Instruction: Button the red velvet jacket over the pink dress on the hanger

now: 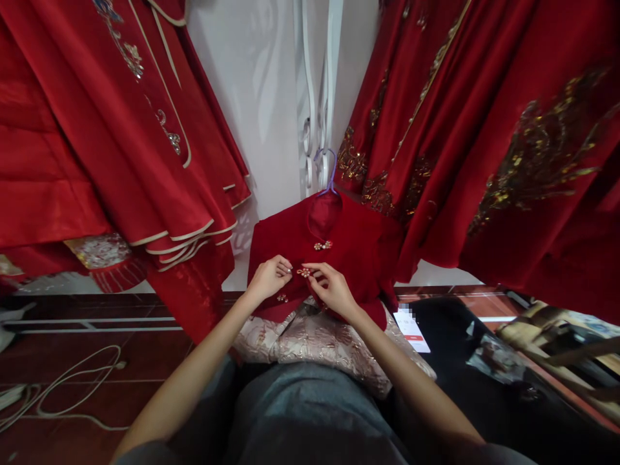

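A dark red jacket [285, 232] on a purple hanger [331, 174] is spread in front of me, over a pale patterned brocade fabric [320, 342]. My right hand [334, 290] has its thumb and fingers closed at a small beaded flower clasp [303, 272] on the jacket's front. Just left of it, my left hand [271, 279] is in a pinch above the cloth; whatever is between those fingertips is too small to make out. Another beaded clasp [323, 245] fastens the collar. A lower clasp piece [282, 298] shows below my left hand.
Red embroidered garments [194, 174] hang on the left, with sequined red ones [450, 148] on the right. A lit phone [411, 329] and a small plastic bag [496, 358] lie on a black surface at my right. A white cable [72, 413] coils on the tiled floor.
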The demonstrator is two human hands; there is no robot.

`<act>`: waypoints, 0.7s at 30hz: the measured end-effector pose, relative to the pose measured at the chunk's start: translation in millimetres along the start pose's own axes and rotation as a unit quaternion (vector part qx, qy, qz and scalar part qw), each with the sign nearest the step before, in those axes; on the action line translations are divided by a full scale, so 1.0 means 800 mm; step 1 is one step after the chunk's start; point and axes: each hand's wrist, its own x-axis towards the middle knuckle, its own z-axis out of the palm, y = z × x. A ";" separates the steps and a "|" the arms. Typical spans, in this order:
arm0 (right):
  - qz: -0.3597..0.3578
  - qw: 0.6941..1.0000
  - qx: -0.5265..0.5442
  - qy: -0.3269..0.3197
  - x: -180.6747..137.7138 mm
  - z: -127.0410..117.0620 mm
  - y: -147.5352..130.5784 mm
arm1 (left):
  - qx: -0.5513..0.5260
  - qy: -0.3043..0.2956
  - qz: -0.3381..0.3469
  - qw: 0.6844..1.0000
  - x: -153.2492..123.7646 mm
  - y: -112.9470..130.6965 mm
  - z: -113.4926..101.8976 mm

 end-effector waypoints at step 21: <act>-0.030 0.996 -0.053 -0.063 -0.012 0.016 0.017 | -0.077 0.021 -0.026 0.996 0.000 0.003 0.000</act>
